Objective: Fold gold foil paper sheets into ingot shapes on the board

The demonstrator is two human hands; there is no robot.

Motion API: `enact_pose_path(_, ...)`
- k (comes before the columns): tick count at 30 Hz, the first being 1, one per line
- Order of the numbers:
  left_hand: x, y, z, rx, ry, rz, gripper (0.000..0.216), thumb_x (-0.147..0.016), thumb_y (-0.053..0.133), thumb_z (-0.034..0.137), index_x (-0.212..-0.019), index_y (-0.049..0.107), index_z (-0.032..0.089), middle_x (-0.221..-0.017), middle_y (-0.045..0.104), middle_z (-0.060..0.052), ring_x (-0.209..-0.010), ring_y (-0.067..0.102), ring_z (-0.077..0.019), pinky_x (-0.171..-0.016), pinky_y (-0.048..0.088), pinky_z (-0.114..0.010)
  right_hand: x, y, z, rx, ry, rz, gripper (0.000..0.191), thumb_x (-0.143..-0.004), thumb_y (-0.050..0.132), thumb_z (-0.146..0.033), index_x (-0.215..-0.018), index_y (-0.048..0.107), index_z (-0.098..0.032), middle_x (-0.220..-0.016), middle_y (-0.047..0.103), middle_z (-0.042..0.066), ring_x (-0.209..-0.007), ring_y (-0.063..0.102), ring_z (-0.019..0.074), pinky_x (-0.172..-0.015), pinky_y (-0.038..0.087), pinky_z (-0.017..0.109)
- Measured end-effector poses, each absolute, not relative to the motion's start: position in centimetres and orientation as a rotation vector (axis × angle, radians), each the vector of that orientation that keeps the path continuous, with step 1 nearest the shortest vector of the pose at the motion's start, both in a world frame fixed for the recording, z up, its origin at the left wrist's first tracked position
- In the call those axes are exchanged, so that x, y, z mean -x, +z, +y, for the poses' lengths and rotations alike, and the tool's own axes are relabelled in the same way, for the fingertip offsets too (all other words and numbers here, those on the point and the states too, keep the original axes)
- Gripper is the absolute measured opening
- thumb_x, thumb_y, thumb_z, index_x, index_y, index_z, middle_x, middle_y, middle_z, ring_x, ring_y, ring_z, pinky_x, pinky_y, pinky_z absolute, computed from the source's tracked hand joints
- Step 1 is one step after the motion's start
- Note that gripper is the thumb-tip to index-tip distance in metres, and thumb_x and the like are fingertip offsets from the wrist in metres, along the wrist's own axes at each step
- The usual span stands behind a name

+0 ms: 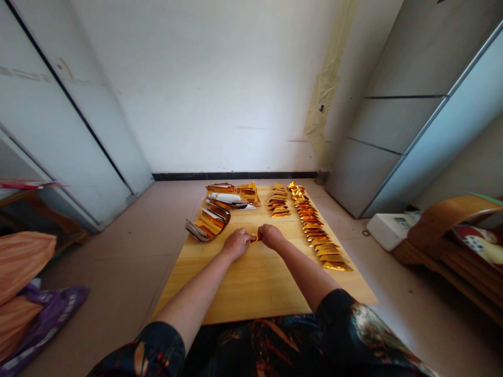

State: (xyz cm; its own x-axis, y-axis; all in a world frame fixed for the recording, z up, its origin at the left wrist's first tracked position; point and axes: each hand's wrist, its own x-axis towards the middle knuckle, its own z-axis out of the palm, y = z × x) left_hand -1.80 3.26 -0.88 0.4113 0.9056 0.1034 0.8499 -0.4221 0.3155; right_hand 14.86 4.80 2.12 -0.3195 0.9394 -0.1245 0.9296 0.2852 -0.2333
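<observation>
Close together over the middle of the wooden table [243, 293], both my hands pinch a small piece of folded gold foil paper [255, 239]. My left hand [236, 244] has it by one end, and my right hand [272, 237] grips the other; the fingers hide most of it. Along the table's right side runs a long row of overlapping folded gold foil papers [319, 235]. A shorter row of similar folded pieces [279, 200] lies to its left. Beyond my left hand rests a curled stack of gold foil sheets [212, 221].
More gold sheets [251, 191] and a white printed packet [225, 197] lie at the table's far left. A white wall [220, 94] stands behind, a grey refrigerator [387, 125] at right. Wooden furniture [444, 235], a white box [387, 230] and bags [58, 314] flank the table.
</observation>
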Motion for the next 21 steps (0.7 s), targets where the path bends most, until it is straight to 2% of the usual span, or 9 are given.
enact_pose_path(5,2.6,-0.9,3.2,-2.471,0.413,1.421,0.034,-0.081,0.052,0.014,-0.107,0.069,0.028,-0.090,0.059,-0.005,-0.091,0.055,-0.0167,-0.081,0.043,-0.026,-14.6,2.8,5.2,1.868,0.481,-2.473,0.020,-0.081,0.055,-0.022,-0.091,0.072,-0.020,-0.096,0.070,0.006,-0.091,0.062,0.0169,-0.071,0.042,0.020)
enact_pose_path(13,3.4,-1.7,3.0,-2.537,0.550,1.343,0.027,-0.080,0.055,0.017,-0.098,0.073,0.028,-0.087,0.058,-0.005,-0.087,0.053,-0.0167,-0.079,0.044,-0.028,-14.1,2.9,5.3,1.945,0.513,-2.441,0.024,-0.077,0.062,-0.026,-0.098,0.070,-0.019,-0.101,0.070,0.007,-0.093,0.062,0.0179,-0.069,0.043,0.020)
enact_pose_path(17,3.7,-1.9,2.4,-2.701,0.581,1.265,0.030,-0.082,0.052,0.016,-0.101,0.070,0.031,-0.102,0.061,-0.005,-0.093,0.052,-0.0180,-0.082,0.044,-0.032,-13.8,3.1,5.0,1.941,0.498,-2.448,0.023,-0.079,0.059,-0.020,-0.099,0.069,-0.018,-0.104,0.069,0.008,-0.096,0.062,0.0181,-0.072,0.042,0.020)
enact_pose_path(21,4.0,-1.9,1.8,-2.836,0.593,1.163,0.037,-0.083,0.047,0.011,-0.110,0.065,0.030,-0.117,0.062,-0.003,-0.102,0.051,-0.0192,-0.085,0.044,-0.035,-14.0,3.2,4.7,1.920,0.511,-2.465,0.020,-0.079,0.059,-0.021,-0.096,0.069,-0.019,-0.101,0.069,0.007,-0.093,0.062,0.0178,-0.068,0.042,0.020)
